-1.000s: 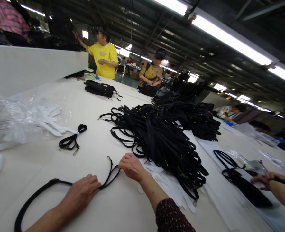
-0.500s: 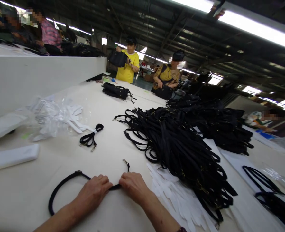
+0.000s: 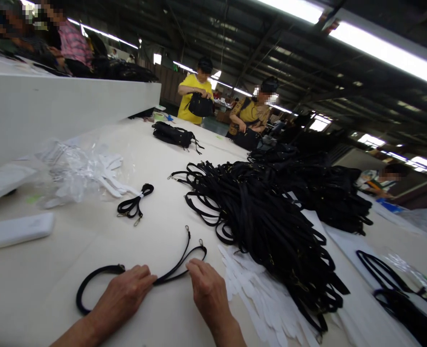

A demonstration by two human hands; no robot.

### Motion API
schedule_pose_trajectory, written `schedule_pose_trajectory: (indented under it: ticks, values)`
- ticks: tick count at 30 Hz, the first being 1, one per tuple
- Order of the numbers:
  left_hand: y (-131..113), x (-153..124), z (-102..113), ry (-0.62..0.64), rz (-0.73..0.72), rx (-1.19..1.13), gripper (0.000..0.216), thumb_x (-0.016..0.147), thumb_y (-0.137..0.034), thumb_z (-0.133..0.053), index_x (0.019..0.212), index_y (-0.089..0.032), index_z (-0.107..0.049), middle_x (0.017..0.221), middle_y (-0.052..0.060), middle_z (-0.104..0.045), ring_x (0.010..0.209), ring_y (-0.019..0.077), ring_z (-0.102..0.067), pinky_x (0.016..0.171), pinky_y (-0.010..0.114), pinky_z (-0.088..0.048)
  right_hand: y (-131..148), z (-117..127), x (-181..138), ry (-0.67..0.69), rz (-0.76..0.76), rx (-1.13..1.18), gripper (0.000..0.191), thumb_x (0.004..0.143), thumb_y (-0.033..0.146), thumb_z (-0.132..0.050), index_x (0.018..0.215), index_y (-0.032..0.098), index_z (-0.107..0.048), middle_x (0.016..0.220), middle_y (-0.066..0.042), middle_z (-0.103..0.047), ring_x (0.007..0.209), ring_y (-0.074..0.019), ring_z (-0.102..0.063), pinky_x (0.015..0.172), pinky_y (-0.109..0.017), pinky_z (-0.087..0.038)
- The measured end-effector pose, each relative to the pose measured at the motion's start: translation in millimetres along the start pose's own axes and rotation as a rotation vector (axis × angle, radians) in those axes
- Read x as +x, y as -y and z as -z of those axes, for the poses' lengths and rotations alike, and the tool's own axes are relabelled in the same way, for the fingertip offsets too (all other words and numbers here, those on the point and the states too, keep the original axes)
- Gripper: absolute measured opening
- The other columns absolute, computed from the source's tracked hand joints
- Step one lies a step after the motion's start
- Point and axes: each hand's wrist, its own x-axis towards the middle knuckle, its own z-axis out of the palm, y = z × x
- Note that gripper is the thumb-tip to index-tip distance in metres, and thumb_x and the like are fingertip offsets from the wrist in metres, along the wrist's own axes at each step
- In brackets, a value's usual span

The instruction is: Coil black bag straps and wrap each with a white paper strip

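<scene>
On the table (image 3: 155, 320), under & btwn your hands, runs the blk strap (image 3: 162, 280): L hand (image 3: 132, 289) closed over it, R hand (image 3: 206, 284) part-curled at it, can't tell if gripping. Keep runs flat, clips (image 3: 187, 228) untangled.

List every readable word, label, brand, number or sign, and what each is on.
No text can be read.
White slab at left: faint marks on top, too blurred to read.
Black strap being handled: no lettering shows.
</scene>
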Motion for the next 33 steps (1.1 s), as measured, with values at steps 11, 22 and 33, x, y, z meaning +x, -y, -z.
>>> schedule_pose_trajectory:
  ticks: [11,22,33]
  values:
    - [7.3,12.7,8.7,0.031,0.019,0.085,0.022,0.098,-0.020,-0.044,0.101,-0.028,-0.064,0.089,0.001,-0.064,0.085,0.0188,-0.061,0.075,0.031,-0.046,-4.7,-1.7,39.2,0.339,0.290,-0.155,0.013,0.094,0.016,-0.050,0.089,0.020,-0.061,0.087,-0.004,-0.069,0.086,-0.0194,-0.063,0.091,-0.037,-0.045]
    - [30.2,43.1,13.2,0.023,-0.010,0.096,0.025,0.099,-0.022,-0.042,0.097,-0.026,-0.066,0.086,0.002,-0.063,0.086,0.0181,-0.059,0.075,0.029,-0.044,3.5,17.3,49.0,0.391,0.700,-0.193,0.018,0.097,0.026,-0.051,0.114,0.030,-0.056,0.128,0.005,-0.061,0.068,-0.0118,-0.057,0.055,-0.030,-0.034]
    - [48.0,31.2,33.3,-0.024,-0.071,0.161,0.020,0.095,-0.022,-0.051,0.107,-0.029,-0.066,0.094,0.001,-0.066,0.093,0.0201,-0.061,0.100,0.045,-0.037,6.6,-23.2,63.9,0.437,0.579,-0.140,0.009,0.097,0.028,-0.051,0.093,0.027,-0.059,0.091,0.006,-0.070,0.072,-0.0129,-0.061,0.056,-0.026,-0.031]
